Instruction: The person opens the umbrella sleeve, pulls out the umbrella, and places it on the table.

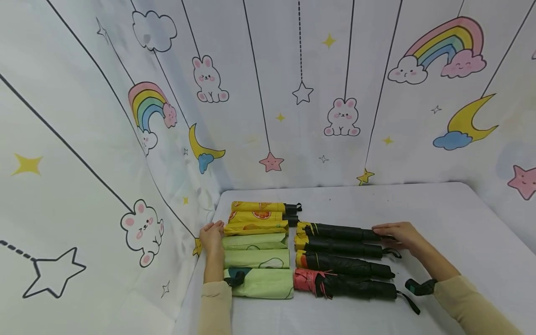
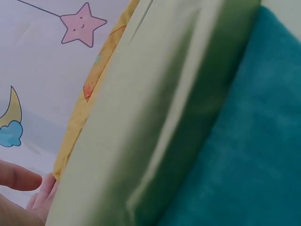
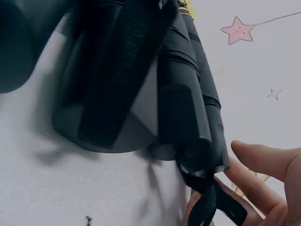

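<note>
Black fabric with yellow trim wraps the folded umbrellas (image 1: 341, 232) you touch with your right hand (image 1: 398, 233); in the head view they lie in a column of four on the right half of the white surface (image 1: 452, 223), the nearest one showing a red end. Your right hand rests with relaxed fingers on the handle end of the farthest black one. Your left hand (image 1: 212, 236) lies flat, fingers straight, against the left ends of the yellow umbrellas (image 1: 257, 217) and green umbrellas (image 1: 256, 260), which form the left column, end to end with the black ones. A backdrop (image 1: 268, 93) of rabbits, rainbows, moons and stars stands behind and to the left. No writing can be read.

From the left wrist you see pale green cloth close up, a yellow edge behind it, and your fingertips (image 2: 19, 178) beside it.

From the right wrist the black umbrella's strap (image 3: 207, 202) hangs by your straight fingers (image 3: 263, 160).
</note>
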The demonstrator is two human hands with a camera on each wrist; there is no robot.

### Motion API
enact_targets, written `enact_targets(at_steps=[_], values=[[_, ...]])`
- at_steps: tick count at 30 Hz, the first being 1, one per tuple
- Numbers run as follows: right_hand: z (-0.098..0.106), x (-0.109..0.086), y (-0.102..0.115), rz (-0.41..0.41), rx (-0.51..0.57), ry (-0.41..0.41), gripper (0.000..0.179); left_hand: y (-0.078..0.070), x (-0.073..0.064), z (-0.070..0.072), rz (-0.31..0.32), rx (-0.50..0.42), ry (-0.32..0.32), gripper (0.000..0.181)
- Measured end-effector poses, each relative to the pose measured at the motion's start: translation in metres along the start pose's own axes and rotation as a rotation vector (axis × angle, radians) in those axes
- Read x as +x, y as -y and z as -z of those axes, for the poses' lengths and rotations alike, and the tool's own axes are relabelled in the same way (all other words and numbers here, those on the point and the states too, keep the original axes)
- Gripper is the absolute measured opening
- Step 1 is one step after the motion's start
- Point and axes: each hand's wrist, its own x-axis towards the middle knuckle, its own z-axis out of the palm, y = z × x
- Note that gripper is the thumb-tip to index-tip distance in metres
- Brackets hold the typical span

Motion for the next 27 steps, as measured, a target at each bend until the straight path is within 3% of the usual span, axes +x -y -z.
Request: enact_targets(at_steps=[4,9,16,27], values=[[-0.001,0.0,0.008,0.048,-0.093,-0.03,0.054,-0.002,0.003,0.0,-0.007,0.004,-0.002,0.05],[-0.009,0.001,0.02,0.128,-0.129,-0.07,0.055,-0.003,0.003,0.0,-0.015,0.008,0.015,0.048],[-0.028,0.011,0.042,0.153,-0.06,-0.036,0.06,-0.003,0.002,0.002,-0.021,0.03,0.031,0.047],[-0.064,0.028,0.079,0.232,0.073,0.037,0.051,-0.009,0.003,0.0,-0.038,0.019,0.036,0.051]])
